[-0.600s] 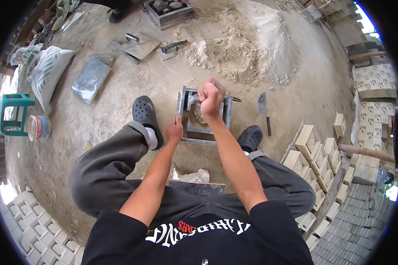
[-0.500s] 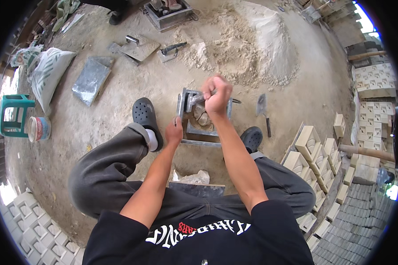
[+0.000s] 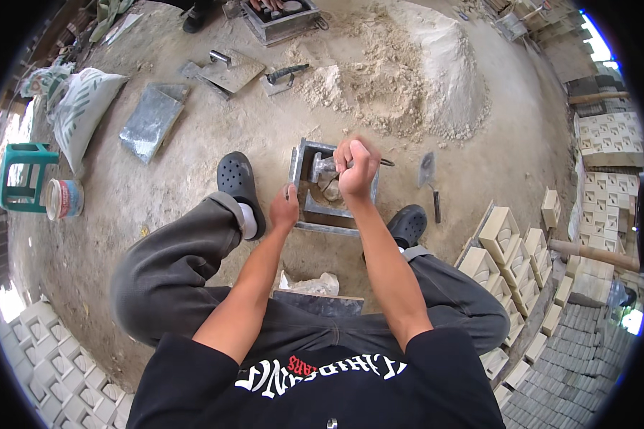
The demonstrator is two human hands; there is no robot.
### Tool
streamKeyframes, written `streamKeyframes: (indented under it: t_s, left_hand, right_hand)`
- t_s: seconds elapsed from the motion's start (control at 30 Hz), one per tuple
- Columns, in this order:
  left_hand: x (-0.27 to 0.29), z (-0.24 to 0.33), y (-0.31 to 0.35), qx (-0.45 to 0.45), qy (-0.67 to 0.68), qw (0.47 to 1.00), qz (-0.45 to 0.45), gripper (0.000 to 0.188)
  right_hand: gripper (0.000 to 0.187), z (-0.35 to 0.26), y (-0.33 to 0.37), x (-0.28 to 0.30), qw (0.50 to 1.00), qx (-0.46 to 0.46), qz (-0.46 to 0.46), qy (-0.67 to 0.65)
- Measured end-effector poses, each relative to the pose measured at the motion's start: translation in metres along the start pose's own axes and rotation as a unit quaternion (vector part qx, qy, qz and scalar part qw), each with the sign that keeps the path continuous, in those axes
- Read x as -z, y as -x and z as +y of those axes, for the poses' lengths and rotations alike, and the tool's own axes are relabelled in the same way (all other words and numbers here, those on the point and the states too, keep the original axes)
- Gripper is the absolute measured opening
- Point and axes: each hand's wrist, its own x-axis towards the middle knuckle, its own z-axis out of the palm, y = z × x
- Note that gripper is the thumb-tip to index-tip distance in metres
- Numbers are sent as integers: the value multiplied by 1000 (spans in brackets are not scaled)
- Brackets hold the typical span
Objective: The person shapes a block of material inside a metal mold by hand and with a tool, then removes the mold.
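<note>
A square grey metal mould (image 3: 329,227) lies on the ground between my feet, with pale shaped pieces inside it. My left hand (image 3: 285,207) grips its left side, thumb up along the wall. Closed in a fist above the mould, my right hand (image 3: 356,168) holds the handle of a hammer (image 3: 322,166). The hammer's grey head is inside the frame, near the upper left corner. My fist and forearm cover the right part of the mould, and I cannot tell whether the hammer head touches the pieces.
A trowel (image 3: 427,170) lies right of the mould, and a pile of pale powder (image 3: 444,79) beyond it. Patterned blocks (image 3: 499,232) are stacked at the right. A float (image 3: 229,71), metal plates (image 3: 150,121), a sack (image 3: 86,107) and a green stool (image 3: 25,175) are leftward. Another person's hand (image 3: 265,8) works at another mould (image 3: 283,28).
My right fist has come down toward the mould, and the hammer head has shifted slightly right. My left hand keeps its hold. At the far mould, the other person's hand has moved.
</note>
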Motion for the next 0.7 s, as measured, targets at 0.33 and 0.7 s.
streamKeyframes:
  t_s: [0.33,0.7]
  left_hand:
    - [9,4,-5,9,-2,1000,22,44]
    - [9,1,-3,16,-14,999,29,44]
  right_hand:
    - [30,-11,1,-14,1000,20,22,2]
    - [32,-9,-5,-21,998,44,30,-20]
